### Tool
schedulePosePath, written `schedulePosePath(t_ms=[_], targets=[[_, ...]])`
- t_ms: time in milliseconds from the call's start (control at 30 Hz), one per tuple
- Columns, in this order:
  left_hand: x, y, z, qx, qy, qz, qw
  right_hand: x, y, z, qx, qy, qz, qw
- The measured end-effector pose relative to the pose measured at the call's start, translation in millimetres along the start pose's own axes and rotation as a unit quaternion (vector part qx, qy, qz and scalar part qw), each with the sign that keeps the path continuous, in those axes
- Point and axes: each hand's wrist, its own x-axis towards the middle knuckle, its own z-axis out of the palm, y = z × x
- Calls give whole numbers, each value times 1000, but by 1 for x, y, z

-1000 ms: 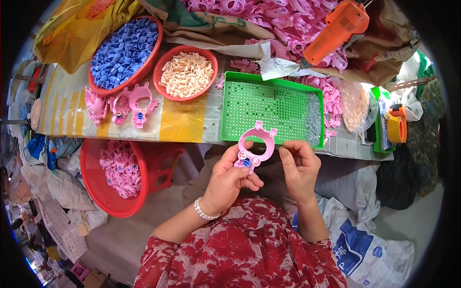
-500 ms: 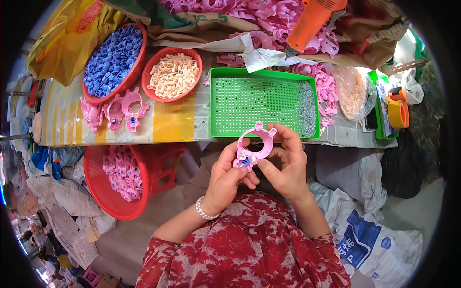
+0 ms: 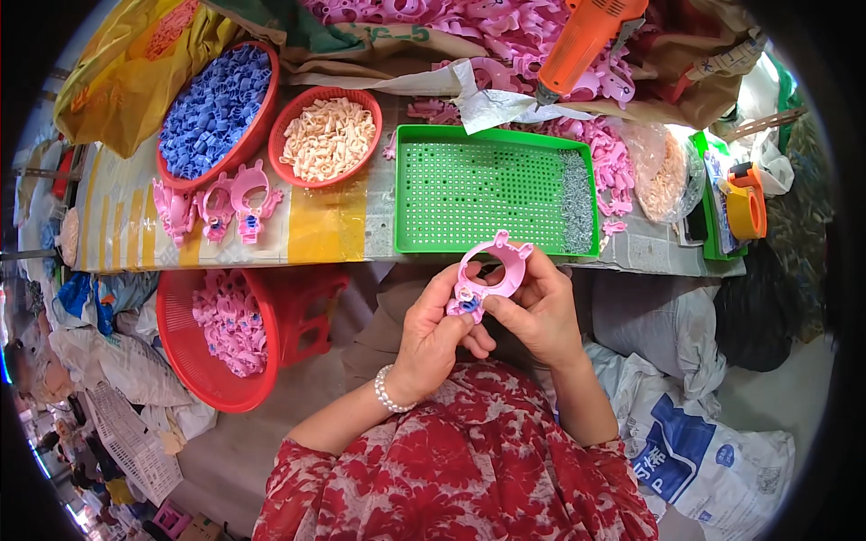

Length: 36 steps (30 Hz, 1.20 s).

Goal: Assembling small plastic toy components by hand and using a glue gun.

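Between my hands, in front of the table edge, is a pink plastic toy part (image 3: 512, 269) with a large round ring, two small ears and a blue and cream piece fitted at its lower body. My left hand (image 3: 431, 326) pinches its lower end, thumb beside the blue piece. My right hand (image 3: 543, 314) grips the ring's right side, fingers behind it and thumb near the blue piece. Just beyond the hands lies a green perforated tray (image 3: 469, 194) with small metal screws (image 3: 577, 203) heaped at its right end.
Blue pieces fill a red basket (image 3: 275, 90); cream pieces fill a smaller one (image 3: 374, 149). Pink figures (image 3: 253, 203) stand at the table's left. An orange electric screwdriver (image 3: 591, 45) hangs above. Below left, a red basket (image 3: 194, 361) holds pink parts. Yellow tape (image 3: 747, 215) lies right.
The pink toy part has moved slightly to the right and tilted in my hands. Both hands keep hold of it.
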Motion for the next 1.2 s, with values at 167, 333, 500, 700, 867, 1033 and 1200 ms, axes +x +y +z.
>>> schedulePosePath(t_ms=[167,333,500,700,867,1033,1200], targets=[[-1,-1,4,-2,-5,24,1000,-3,-4,1,-6,10,-8,1000],[-2,-1,4,31,9,20,999,-5,8,-2,67,-24,4,997],[2,0,5,4,-1,13,1000,-13,6,-17,45,0,-56,997],[2,-5,-3,15,6,-1,1000,-12,-20,-80,-375,300,-183,858],[7,-7,1,30,-4,-9,1000,4,-7,-151,-529,336,-216,749],[7,-4,2,21,-3,-7,1000,11,1,-154,-557,318,-170,748],[7,-4,2,25,1,-4,1000,14,6,-156,-596,311,-189,715]])
